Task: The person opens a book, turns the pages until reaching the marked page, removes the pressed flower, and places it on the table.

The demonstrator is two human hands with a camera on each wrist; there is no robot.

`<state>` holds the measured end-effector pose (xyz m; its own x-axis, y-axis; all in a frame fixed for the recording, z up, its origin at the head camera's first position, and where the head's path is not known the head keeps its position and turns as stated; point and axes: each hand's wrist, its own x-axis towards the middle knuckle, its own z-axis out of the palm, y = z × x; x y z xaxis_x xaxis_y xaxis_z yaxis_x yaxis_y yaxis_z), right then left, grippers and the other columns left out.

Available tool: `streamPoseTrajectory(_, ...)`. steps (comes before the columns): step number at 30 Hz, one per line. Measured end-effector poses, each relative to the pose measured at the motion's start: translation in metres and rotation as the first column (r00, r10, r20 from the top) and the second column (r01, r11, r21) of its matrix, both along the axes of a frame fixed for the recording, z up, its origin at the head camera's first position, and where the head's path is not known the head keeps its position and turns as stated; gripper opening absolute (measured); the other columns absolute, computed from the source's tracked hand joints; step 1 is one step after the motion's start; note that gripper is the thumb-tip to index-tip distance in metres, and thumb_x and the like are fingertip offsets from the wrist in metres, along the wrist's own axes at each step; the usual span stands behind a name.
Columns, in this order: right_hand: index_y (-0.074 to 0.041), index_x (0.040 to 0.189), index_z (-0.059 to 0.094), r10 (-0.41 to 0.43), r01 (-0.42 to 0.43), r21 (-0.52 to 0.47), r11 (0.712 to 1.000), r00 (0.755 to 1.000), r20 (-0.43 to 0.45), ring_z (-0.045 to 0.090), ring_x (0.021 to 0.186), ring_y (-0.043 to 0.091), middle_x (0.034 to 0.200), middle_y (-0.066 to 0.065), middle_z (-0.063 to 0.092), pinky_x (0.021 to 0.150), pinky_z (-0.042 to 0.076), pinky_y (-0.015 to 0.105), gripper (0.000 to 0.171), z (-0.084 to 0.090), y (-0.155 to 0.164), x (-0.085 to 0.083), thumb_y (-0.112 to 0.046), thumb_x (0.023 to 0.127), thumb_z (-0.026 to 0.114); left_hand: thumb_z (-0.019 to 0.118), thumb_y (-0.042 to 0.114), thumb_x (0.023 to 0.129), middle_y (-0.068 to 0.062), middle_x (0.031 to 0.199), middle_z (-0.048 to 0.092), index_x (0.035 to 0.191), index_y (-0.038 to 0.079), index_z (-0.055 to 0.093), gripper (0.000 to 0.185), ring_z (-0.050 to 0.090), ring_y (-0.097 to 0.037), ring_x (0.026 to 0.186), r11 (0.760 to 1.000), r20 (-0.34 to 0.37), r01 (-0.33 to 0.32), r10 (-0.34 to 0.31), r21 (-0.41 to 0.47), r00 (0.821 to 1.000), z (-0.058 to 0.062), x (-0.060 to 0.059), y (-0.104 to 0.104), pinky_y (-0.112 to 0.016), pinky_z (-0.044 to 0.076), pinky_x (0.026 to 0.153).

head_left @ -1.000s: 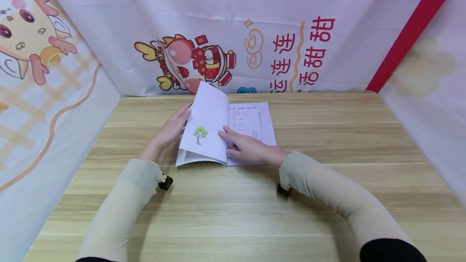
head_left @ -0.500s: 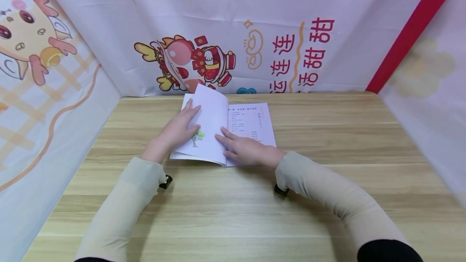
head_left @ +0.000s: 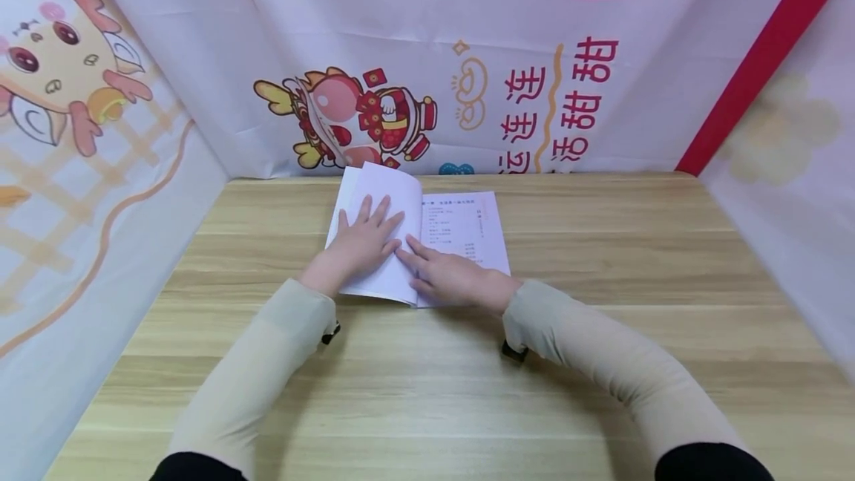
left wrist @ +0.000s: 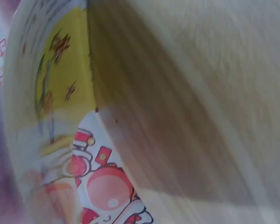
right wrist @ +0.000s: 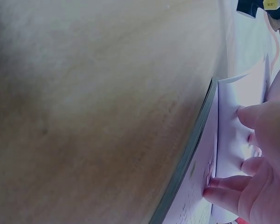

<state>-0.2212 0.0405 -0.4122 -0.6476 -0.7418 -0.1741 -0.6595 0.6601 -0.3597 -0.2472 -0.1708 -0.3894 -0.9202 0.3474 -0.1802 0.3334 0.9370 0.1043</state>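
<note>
A: Biggest item?
B: White printed cloth (head_left: 401,24), standing along 12 and down both sides, 9 and 3. Dial centred on the booklet (head_left: 415,221), 12 away from the person.
A: Tabletop (head_left: 414,392)?
B: Pale wood grain. Long runs at 6 and 3 o'clock, shorter one at 9, little at 12. Near edge out of frame.
A: Sleeves?
B: Left sleeve (head_left: 247,377) comes in between 7 and 8, right sleeve (head_left: 601,347) at 4. Wood shows between, widening toward 6.
A: Booklet?
B: On the tabletop, near the far edge, spread at the spine. Left-hand leaves curve up; right page lies flatter, small print, outer edge at 3 uncovered. Near edge reads as a thin dark band in the right wrist view.
A: Hands?
B: Left hand (head_left: 363,243): fingers straight, fanned, resting on the left page, gripping nothing. Right hand (head_left: 447,272): fingers extended across the spine from 4, tips touching the left page; no pinch seen. Left thumb just beside the right fingertips.
A: Smallest?
B: Black wrist pieces, left one (head_left: 330,334) and right one (head_left: 513,351), under the cuffs.
</note>
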Motion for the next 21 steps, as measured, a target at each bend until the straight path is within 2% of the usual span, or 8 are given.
streamPoseTrajectory(5,-0.029,0.165,0.006,0.013,-0.013,-0.005,1.0,0.999,0.036,0.043,0.143,0.031,0.171,0.004,-0.001,0.116,0.037,0.041,0.07,0.001,0.009,-0.003,-0.041,0.109,0.047,0.037,0.044,0.11,-0.01,0.171,0.0,0.166,0.025,0.02,0.061,-0.011,-0.039,0.154,1.0,-0.022,0.018,-0.018,0.002,1.0,-0.01,-0.005,0.007,-0.074,-0.007,0.114)
streamPoseTrajectory(8,-0.035,0.165,0.005,0.015,-0.014,-0.006,1.0,0.995,0.095,0.035,0.148,0.028,0.171,-0.002,-0.004,0.119,0.033,0.041,0.071,0.002,0.017,-0.006,-0.043,0.109,0.048,0.034,0.047,0.11,-0.008,0.171,-0.002,0.166,0.03,0.018,0.061,-0.012,-0.037,0.154,0.999,-0.019,0.037,-0.036,0.018,0.999,-0.015,-0.006,0.007,-0.073,-0.007,0.114)
streamPoseTrajectory(11,-0.036,0.165,0.01,0.02,-0.019,-0.01,1.0,0.991,0.131,0.029,0.151,0.026,0.171,-0.004,-0.002,0.12,0.029,0.041,0.072,0.002,0.028,-0.009,-0.043,0.107,0.052,0.034,0.049,0.11,-0.007,0.171,-0.002,0.165,0.032,0.019,0.06,-0.012,-0.037,0.154,0.998,-0.02,0.05,-0.049,0.036,0.999,-0.018,-0.006,0.006,-0.071,-0.006,0.116)
streamPoseTrajectory(16,-0.031,0.164,0.023,0.052,-0.057,0.03,0.998,0.989,0.14,0.017,0.154,0.02,0.172,-0.003,0.006,0.123,0.021,0.041,0.074,-0.005,0.052,-0.012,-0.048,0.102,0.06,0.034,0.05,0.11,-0.006,0.172,0.0,0.165,0.029,0.021,0.061,-0.009,-0.037,0.155,0.996,-0.019,0.061,-0.06,0.066,0.998,-0.022,-0.004,0.001,-0.068,-0.001,0.118)
streamPoseTrajectory(21,-0.032,0.163,0.029,0.078,-0.087,0.035,0.996,0.978,0.191,0.004,0.156,0.02,0.171,-0.005,0.009,0.124,0.012,0.047,0.079,-0.004,0.073,-0.013,-0.048,0.097,0.069,0.035,0.061,0.106,-0.002,0.172,0.004,0.166,0.026,0.018,0.071,-0.006,-0.035,0.156,0.992,-0.03,0.11,-0.109,0.057,0.994,-0.024,-0.005,-0.006,-0.066,0.005,0.12)
